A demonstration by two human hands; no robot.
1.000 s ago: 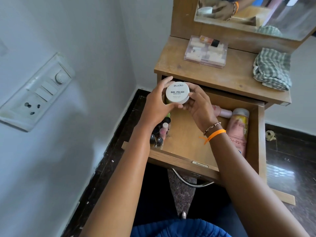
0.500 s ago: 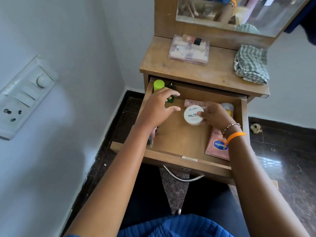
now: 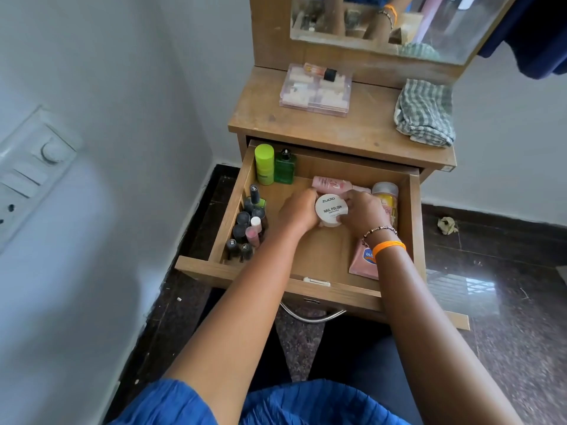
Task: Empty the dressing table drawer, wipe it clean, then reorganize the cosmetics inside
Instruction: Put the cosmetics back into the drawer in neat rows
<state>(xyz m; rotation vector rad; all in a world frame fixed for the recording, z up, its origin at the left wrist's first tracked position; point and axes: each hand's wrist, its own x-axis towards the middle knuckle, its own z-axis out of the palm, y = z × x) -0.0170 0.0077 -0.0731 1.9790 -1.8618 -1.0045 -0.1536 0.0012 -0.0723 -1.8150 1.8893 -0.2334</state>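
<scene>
The wooden drawer [image 3: 316,291] of the dressing table stands pulled out. In its middle sits a round white jar [image 3: 331,210] labelled nail polish. My left hand [image 3: 299,211] grips its left side and my right hand [image 3: 363,213] grips its right side. Several nail polish bottles [image 3: 250,223] stand along the drawer's left wall. A lime green bottle [image 3: 264,164] and a dark green bottle [image 3: 285,167] stand in the back left corner. A pink bottle [image 3: 331,184] lies behind the jar. A yellow bottle [image 3: 386,194] and a pink tube [image 3: 363,262] lie on the right, partly under my right wrist.
On the dressing table top [image 3: 346,130] sit a clear compartment box [image 3: 316,90] and a folded checked cloth [image 3: 425,111]. A mirror [image 3: 395,23] rises behind. A white wall with a switch panel [image 3: 29,176] is close on the left. Dark tiled floor [image 3: 503,265] lies to the right.
The jar went from held up above the drawer down onto the drawer floor. My left hand let go for a moment and now grips the jar again beside my right hand.
</scene>
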